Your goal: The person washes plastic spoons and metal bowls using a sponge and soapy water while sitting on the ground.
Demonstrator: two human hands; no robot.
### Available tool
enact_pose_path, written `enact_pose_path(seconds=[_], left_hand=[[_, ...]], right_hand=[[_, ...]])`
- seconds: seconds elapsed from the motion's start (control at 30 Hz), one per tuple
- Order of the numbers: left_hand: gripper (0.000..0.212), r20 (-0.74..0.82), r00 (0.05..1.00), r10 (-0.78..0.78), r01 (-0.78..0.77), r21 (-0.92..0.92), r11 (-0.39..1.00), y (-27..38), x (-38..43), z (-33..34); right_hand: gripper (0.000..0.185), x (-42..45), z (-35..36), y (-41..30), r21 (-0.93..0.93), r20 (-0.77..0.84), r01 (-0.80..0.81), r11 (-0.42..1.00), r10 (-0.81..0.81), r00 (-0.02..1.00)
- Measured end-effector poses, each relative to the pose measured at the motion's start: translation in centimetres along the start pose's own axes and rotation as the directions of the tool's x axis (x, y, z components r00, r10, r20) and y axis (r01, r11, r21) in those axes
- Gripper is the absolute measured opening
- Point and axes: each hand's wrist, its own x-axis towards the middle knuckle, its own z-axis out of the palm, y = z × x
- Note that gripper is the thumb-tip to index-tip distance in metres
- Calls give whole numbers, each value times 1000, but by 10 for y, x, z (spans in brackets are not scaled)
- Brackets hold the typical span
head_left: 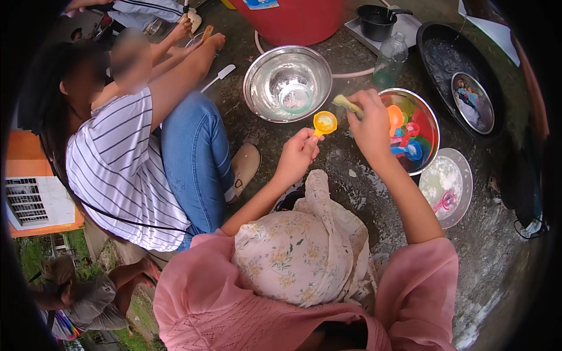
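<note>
My left hand (299, 154) holds a small yellow plastic measuring scoop (325, 123) by its short handle, with whitish, sudsy stuff in its bowl. To the right, my right hand (369, 123) grips a pale yellow-green sponge or cloth (347, 105), slightly above and beside the scoop. Beyond the scoop is a steel basin (252, 87) with a clear round container (295, 98) in it. Partly behind my right hand sits a steel bowl (432, 118) holding several colourful plastic scoops, among them an orange one (394, 117) and a blue one (413, 150).
A sudsy grey basin (468, 184) lies at right, below a black oval tub (423, 37) holding a steel bowl. A glass bottle (390, 57), a black pot (375, 26), a red tub (290, 22) and a hose (353, 75) stand or lie beyond. A person in striped top (127, 171) squats close at left.
</note>
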Motion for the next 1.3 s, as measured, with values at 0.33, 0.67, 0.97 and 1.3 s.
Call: enact_pose_path(seconds=[0.33,0.67,0.97,1.3], left_hand=[[21,59,994,-95,102,-135,985,-2,-4,-13],[20,229,965,-127,190,-275,943,16,-1,-13],[17,9,967,254,-252,167,953,-22,15,-3],[21,-85,925,370,-267,548,792,-24,12,5]], right_hand=[[35,-27,4,-7,-234,424,549,802,-424,800],[28,-10,5,19,-113,459,549,828,-446,768],[24,-27,28,22,-210,407,285,935,-182,895],[28,-27,9,22,532,776,-829,-171,489,397]])
